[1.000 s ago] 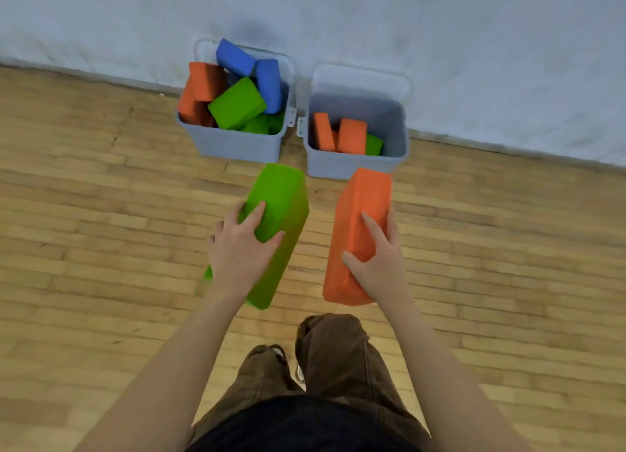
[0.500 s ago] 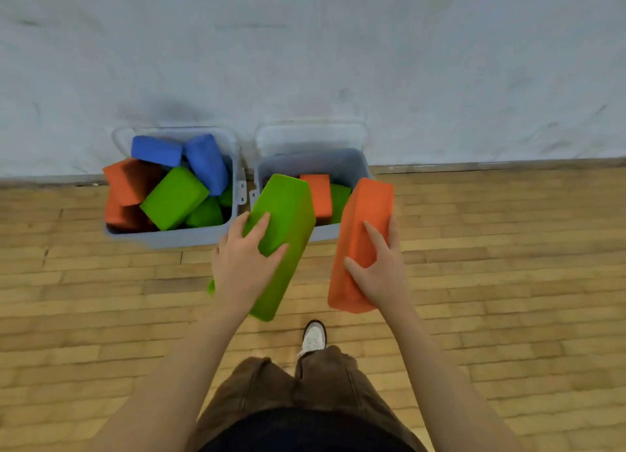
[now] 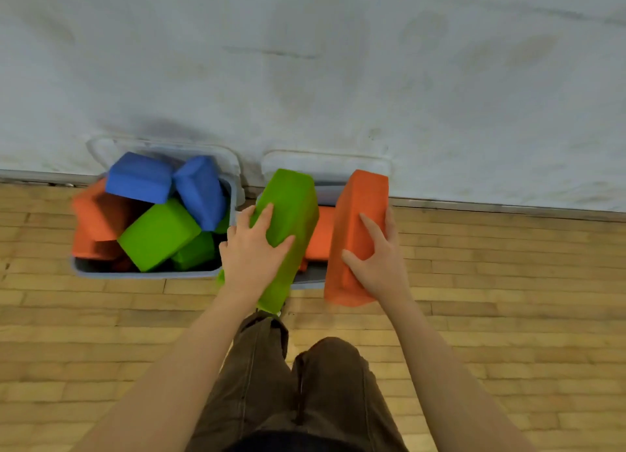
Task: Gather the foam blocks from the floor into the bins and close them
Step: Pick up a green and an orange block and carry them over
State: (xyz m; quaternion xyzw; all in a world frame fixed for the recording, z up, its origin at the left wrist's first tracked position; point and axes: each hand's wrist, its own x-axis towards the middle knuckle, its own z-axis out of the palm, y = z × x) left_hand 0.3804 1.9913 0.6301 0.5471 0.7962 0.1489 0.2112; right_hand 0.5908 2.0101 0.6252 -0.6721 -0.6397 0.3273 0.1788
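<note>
The long green block (image 3: pixel 288 228) in the left hand's (image 3: pixel 250 251) grip and the orange block (image 3: pixel 355 234) clasped by the right hand (image 3: pixel 379 258) have advanced from over bare floor (image 3: pixel 101 316) to above the right bin (image 3: pixel 306 284), so dropping them in looks imminent, beside the heaped left bin (image 3: pixel 145 275).

green block (image 3: pixel 288 228) | orange block (image 3: pixel 355 234) | carried forward, now above right bin (image 3: pixel 310 284)
</note>
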